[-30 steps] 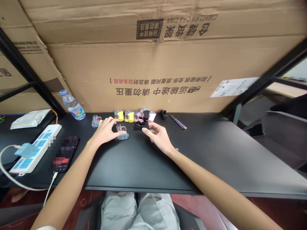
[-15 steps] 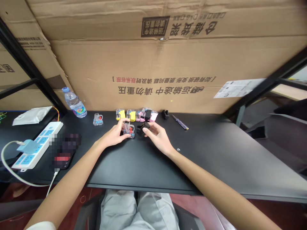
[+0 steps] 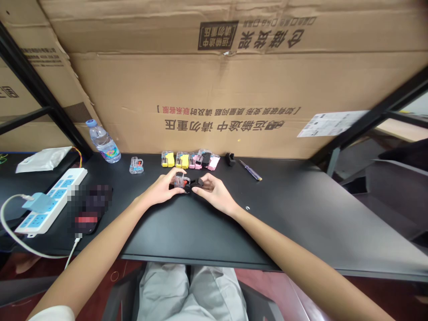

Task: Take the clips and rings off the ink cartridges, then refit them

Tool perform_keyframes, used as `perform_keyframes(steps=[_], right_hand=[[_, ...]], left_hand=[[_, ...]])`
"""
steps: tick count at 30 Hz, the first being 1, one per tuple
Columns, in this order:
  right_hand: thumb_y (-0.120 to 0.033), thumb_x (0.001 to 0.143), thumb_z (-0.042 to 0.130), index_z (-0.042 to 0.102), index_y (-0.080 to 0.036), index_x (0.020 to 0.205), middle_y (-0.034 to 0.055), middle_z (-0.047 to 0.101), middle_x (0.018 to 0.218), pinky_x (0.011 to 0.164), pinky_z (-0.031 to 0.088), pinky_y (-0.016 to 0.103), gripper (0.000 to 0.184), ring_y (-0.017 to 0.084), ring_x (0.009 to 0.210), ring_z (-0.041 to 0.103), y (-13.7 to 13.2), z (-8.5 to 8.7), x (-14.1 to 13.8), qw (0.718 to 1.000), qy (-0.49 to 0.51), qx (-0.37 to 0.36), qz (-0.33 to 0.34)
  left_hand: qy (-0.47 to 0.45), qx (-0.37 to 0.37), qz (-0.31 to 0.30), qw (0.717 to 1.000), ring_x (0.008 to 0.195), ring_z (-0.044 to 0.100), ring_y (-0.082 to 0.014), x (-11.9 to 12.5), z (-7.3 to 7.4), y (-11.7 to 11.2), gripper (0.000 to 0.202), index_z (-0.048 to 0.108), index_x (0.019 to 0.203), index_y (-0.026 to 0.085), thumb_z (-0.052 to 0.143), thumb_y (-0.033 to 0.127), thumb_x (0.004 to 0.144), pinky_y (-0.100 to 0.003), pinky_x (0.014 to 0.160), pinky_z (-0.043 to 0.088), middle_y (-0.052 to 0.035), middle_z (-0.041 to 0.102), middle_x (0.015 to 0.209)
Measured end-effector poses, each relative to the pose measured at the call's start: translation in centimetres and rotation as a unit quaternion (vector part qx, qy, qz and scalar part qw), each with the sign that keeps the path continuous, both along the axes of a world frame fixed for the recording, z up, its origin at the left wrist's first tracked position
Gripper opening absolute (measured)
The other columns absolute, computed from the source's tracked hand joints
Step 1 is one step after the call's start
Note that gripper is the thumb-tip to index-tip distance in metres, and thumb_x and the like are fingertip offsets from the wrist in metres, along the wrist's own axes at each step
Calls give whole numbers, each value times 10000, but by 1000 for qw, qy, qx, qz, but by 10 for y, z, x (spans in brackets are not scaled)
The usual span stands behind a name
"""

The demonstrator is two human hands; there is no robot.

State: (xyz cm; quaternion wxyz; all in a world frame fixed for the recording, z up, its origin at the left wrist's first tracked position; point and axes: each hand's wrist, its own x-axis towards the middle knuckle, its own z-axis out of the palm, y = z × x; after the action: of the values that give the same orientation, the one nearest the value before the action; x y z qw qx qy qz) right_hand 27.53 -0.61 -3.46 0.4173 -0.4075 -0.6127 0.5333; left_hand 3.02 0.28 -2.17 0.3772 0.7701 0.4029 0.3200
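Observation:
Over the middle of the table, my left hand (image 3: 164, 186) is closed on a small clear plastic case (image 3: 179, 179) with red parts inside. My right hand (image 3: 216, 192) pinches a small black plastic piece (image 3: 196, 183) against the right side of that case. The two parts meet between my fingertips; whether they are joined I cannot tell. Behind my hands stands a row of similar small clear cases with yellow pieces (image 3: 182, 160), pink pieces (image 3: 214, 162) and a black piece (image 3: 205, 158). Another clear case (image 3: 136, 165) with red and blue inside sits to the left.
At the back right lie a loose black piece (image 3: 230, 159) and a screwdriver (image 3: 250, 170). A small white bit (image 3: 248, 208) is right of my right hand. On the left are a water bottle (image 3: 104, 141), a power strip (image 3: 55, 200) and a phone (image 3: 92, 209). Cardboard (image 3: 187, 84) walls the back.
My right hand has brought the black piece leftward against the clear case. My left hand has shifted slightly right with the case.

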Motion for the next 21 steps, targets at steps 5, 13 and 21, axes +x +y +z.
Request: perform_keyframes(steps=[5,13,21], right_hand=[[-617,726,915,535,-247,875,45,775,924,896,617,433,551,249,894,769,3,-5,1,1000,1,-3,4],[-647,718,906,521,-255,859,32,748,897,889,614,434,567,252,892,756,3,-8,-1,1000,-7,10,5],[-619,711,919,544,-243,866,27,746,901,905,608,418,553,235,893,760,3,-5,-1,1000,3,-2,6]], left_hand=[[-8,-14,7,1000,997,800,-249,-1,-1,0,548,551,1365,283,808,337,884,-395,985,583,-24,812,1069],[-6,-19,15,1000,1012,804,-257,-1,-4,2,587,560,1383,293,820,327,859,-403,1008,585,-23,812,1089],[-1,-12,14,1000,978,802,-261,0,-2,1,588,577,1383,289,831,348,856,-408,968,601,-27,808,1056]])
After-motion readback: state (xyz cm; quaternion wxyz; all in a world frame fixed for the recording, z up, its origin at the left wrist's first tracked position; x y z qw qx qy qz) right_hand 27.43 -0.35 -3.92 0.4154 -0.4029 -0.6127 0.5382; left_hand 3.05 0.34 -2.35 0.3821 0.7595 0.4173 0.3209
